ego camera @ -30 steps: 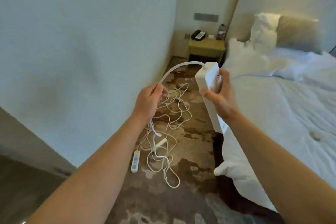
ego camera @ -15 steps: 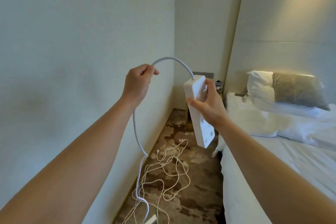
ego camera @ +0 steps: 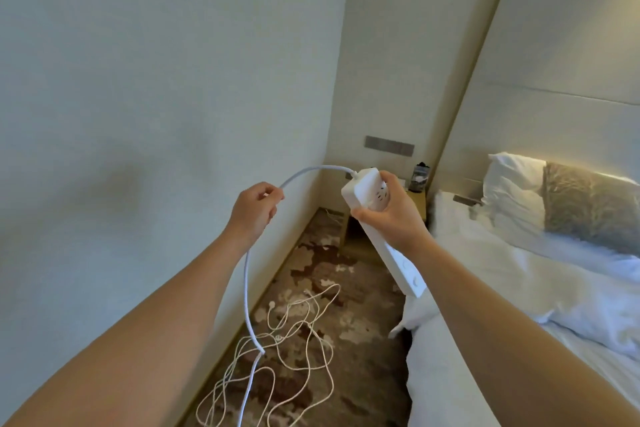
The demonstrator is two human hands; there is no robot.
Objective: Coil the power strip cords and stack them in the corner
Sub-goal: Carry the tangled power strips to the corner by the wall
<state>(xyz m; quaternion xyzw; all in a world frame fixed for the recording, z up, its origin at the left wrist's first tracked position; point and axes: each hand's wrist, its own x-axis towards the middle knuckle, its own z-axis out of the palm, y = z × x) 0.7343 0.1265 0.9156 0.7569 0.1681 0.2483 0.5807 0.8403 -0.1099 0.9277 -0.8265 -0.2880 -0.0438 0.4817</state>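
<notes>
Both hands sit lower than before | right hand [ego camera: 391, 215] grips power strip [ego camera: 374, 215] (tilted, 1 o'clock) | left hand [ego camera: 254, 210] pinches cord [ego camera: 246, 274], dangling toward 6 o'clock onto floor tangle [ego camera: 294, 333]

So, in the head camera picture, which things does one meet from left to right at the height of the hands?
Left hand pinching the cord → power strip → right hand → pillow → grey cushion.

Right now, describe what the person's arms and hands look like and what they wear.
Both forearms are bare as far as the frame shows, with no sleeves in view. The left hand and right hand wear no gloves. No watch, ring or bracelet shows on the visible sides.
</notes>
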